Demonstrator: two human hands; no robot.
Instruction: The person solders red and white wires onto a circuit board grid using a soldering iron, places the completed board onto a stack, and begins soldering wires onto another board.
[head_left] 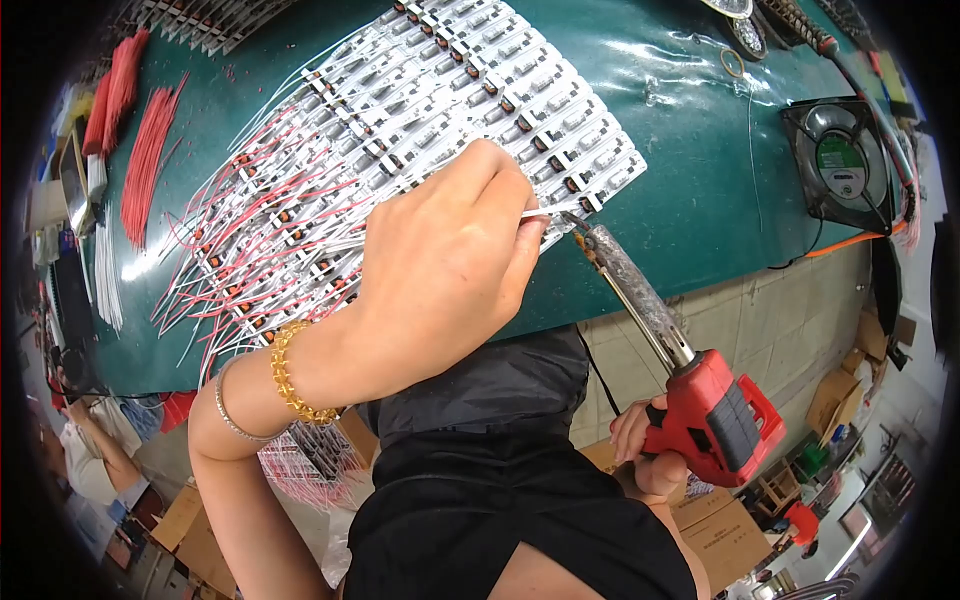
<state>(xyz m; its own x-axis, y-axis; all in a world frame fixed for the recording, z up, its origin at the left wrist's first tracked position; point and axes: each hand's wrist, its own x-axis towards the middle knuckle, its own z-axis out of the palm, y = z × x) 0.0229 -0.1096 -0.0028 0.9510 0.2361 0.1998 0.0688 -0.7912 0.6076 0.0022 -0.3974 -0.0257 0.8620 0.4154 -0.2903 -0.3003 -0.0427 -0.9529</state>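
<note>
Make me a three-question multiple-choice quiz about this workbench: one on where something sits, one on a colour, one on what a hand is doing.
1. Where is the small square fan?
A. On the green table's right end
B. On the floor
C. Under the circuit boards

2. What colour is the soldering gun's grip?
A. Blue
B. Red
C. Yellow

3. What is the left hand doing?
A. Resting flat and open
B. Pinching a thin white wire
C. Holding the fan

Answers: 1 A, it stands on the table beside an orange cable. 2 B, the right hand grips a red body. 3 B, the fingers close on the wire at the iron's tip.
</note>
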